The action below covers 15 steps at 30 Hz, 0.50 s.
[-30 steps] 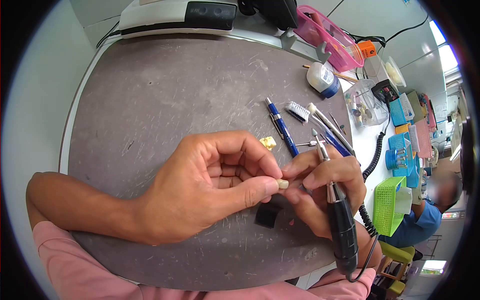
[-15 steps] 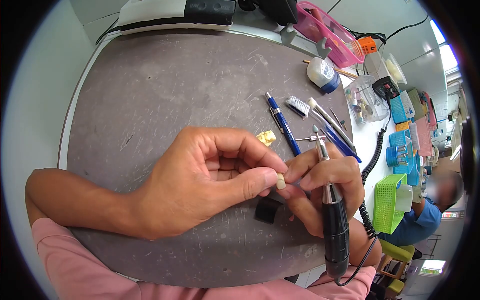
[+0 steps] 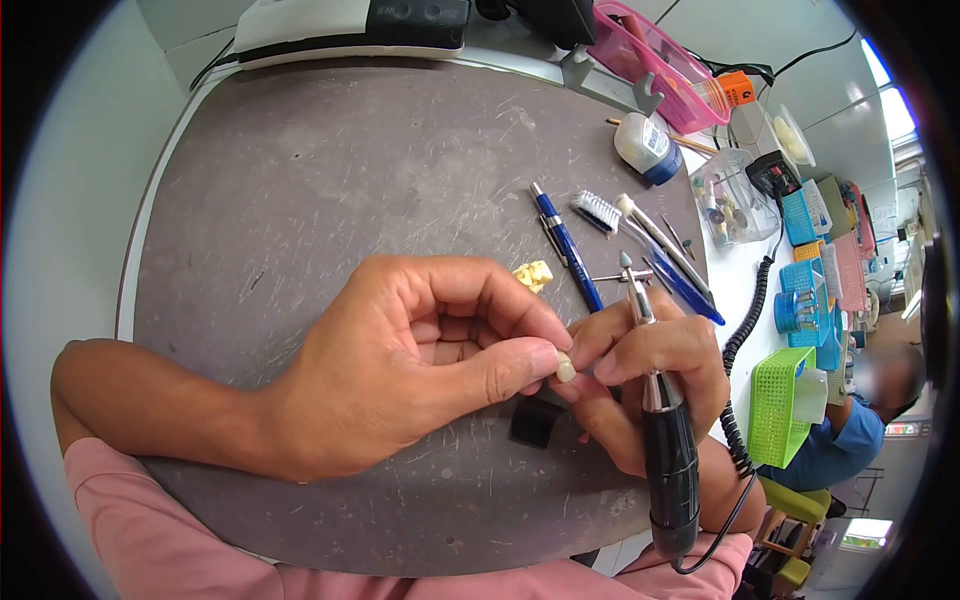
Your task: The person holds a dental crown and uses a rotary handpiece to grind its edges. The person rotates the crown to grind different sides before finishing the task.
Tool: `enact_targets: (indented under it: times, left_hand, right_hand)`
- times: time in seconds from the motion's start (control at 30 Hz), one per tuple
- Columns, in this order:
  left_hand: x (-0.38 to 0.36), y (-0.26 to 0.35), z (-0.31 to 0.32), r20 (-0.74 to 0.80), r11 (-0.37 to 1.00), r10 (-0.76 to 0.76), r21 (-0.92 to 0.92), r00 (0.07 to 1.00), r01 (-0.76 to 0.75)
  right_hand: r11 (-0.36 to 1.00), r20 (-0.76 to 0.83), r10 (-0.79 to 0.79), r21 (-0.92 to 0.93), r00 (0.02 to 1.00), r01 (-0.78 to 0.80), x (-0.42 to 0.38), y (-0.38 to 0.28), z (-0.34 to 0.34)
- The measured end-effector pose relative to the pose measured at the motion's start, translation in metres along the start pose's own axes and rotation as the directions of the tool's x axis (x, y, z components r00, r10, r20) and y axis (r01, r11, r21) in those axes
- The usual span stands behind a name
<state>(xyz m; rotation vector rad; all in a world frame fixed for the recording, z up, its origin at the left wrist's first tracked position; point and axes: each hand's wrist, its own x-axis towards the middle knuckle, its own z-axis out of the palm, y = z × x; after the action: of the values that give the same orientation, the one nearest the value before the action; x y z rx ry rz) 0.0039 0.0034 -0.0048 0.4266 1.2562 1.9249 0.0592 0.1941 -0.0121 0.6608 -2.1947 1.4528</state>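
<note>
Between the thumb and index fingertip of my left hand (image 3: 420,370) is a small cream-coloured dental crown (image 3: 566,371), its rounded face showing. My right hand (image 3: 655,355) is wrapped around a black and silver rotary handpiece (image 3: 671,480). The handpiece points away from me, and its grey-green grinding tip (image 3: 626,259) stands clear of the crown. Fingertips of my right hand also meet the crown from the right. Under my hands lies a small black piece (image 3: 536,421) on the work surface. Just beyond them sits a pale yellow tooth model piece (image 3: 533,276).
A blue mechanical pencil (image 3: 567,247), a white-bristled brush (image 3: 596,212) and slim tools lie to the right. Farther back are a capped bottle (image 3: 646,148), a clear box (image 3: 733,200) and a pink basket (image 3: 655,65). A coiled cord (image 3: 745,325) runs beside a green basket (image 3: 778,405). Another person sits at far right.
The crown has turned a little between my fingertips. The handpiece and its tip have shifted slightly left with my right hand. My left hand stays nearly in place.
</note>
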Motion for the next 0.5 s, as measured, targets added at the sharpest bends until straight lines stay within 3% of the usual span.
enact_targets:
  times: [0.5]
  left_hand:
    - [0.0, 0.0003, 0.0005, 0.012, 0.997, 0.015, 0.07, 1.0, -0.016]
  right_hand:
    - [0.999, -0.012, -0.039, 0.021, 0.999, 0.039, 0.0005, 0.0033, -0.0003]
